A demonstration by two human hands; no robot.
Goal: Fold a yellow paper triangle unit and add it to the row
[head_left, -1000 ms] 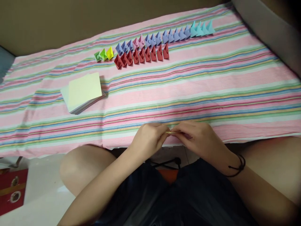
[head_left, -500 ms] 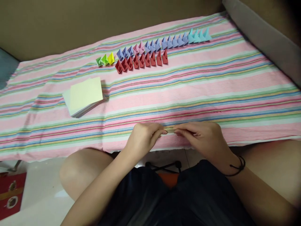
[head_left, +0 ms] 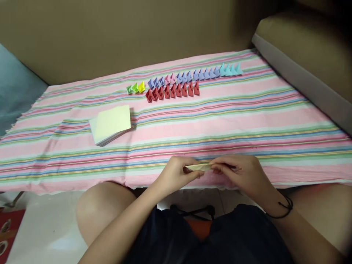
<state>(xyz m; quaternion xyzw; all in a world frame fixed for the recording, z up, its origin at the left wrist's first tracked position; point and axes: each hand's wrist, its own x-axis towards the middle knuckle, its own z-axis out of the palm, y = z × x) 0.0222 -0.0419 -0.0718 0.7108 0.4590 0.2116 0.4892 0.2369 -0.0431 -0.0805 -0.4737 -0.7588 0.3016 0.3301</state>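
Note:
Between my two hands is a small folded strip of pale yellow paper (head_left: 200, 167), held low over the near edge of the striped cloth. My left hand (head_left: 180, 171) is closed around its left end, with thumb and fingers on either side. My right hand (head_left: 238, 168) pinches the right end between thumb and fingertips. My fingers hide both ends of the paper. Farther off to the left lies a stack of square paper (head_left: 113, 121), pale yellow on top, with its sheets slightly fanned.
Toward the back stand a row of red folded paper pieces (head_left: 172, 91), a row of purple, pink and turquoise ones (head_left: 201, 74), and a few green and yellow ones (head_left: 135, 88). They rest on the striped cloth (head_left: 233, 124). A brown padded backrest (head_left: 123, 36) rises behind.
The view has tilted up, so everything sits lower. More of the folded paper shows, as my left thumb and fingers have parted somewhat around it.

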